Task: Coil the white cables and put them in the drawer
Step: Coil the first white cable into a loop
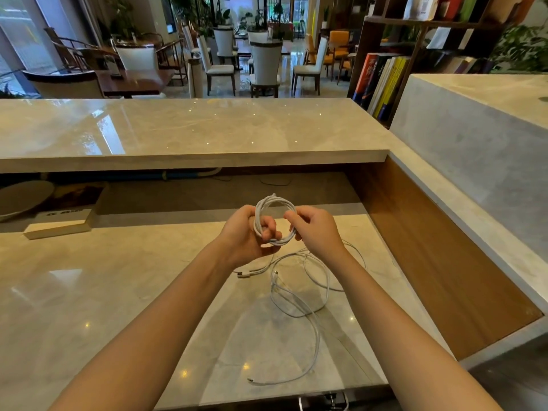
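Item 1: left hand [247, 232]. Closed round the near-left side of the coiled white cable [275, 221]; fingers [268, 229] pass through the loop and curl over the strands, thumb side up. Holds the bundle above the desk, not resting on it.

Item 2: right hand [314, 229]. Fingertips pinched on the coil's right edge, approx. opposite the left hand; looks to be tucking or wrapping the tail end, though the end itself is hidden behind the fingers.

Item 3: coil. Several turns, roughly round, plane tilted toward the camera, upper arc clear of both hands.

Item 4: loose white cables [299, 295]. Uncoiled, sprawled on the marble desk [118, 292] directly below and nearer the body than the hands. One connector [241, 274] lies just under the left wrist; another plug end [252, 381] sits near the desk's front edge. Long run trends front-to-back, bulk slightly right of centre, so right hand is nearer most of it.

Item 5: drawer. Not identifiable; metal fitting [326, 400] at front edge may belong to it, cannot tell.

Status, est.: first coil nearly finished; loose cable not yet coiled, nothing stowed yet.
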The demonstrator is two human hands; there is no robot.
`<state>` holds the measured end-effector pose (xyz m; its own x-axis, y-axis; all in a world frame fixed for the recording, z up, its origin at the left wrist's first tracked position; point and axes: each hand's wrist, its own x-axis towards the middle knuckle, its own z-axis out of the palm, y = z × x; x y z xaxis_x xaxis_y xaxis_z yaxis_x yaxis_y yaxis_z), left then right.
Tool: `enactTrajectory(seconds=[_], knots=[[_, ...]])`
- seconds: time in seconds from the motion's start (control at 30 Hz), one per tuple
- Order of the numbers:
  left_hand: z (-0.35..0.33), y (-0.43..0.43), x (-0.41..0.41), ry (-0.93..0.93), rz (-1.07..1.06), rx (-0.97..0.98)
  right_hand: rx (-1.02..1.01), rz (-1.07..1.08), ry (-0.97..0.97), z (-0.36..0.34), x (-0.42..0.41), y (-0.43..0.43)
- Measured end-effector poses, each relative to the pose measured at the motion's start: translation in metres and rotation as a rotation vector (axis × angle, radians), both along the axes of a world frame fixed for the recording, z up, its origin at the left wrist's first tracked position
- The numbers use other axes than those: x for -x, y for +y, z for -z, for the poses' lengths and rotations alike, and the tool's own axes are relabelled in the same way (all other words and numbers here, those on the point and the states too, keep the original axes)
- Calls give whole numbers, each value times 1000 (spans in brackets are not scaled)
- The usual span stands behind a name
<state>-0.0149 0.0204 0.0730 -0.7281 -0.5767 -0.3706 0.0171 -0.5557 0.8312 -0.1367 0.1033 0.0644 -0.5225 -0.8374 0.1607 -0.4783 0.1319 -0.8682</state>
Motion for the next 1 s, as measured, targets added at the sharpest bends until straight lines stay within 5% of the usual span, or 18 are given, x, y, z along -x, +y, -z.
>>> enactTrajectory(seconds=[0.23,0.4,0.67,0.83,1.0], knots=[[-7,-4,1,-9,223,131,-105,-73,-304,-5,3,5],[-5,-2,0,-98,300,325,-53,-47,-72,-1,2,4],[-2,-4,-7,-22,391,187,-37,-229,301,-9,10,10],[-3,-5,-9,-207,240,373,-58,-224,51,-8,13,16],[1,-1,-9,-130,168,441,-38,-297,-487,-5,15,19]])
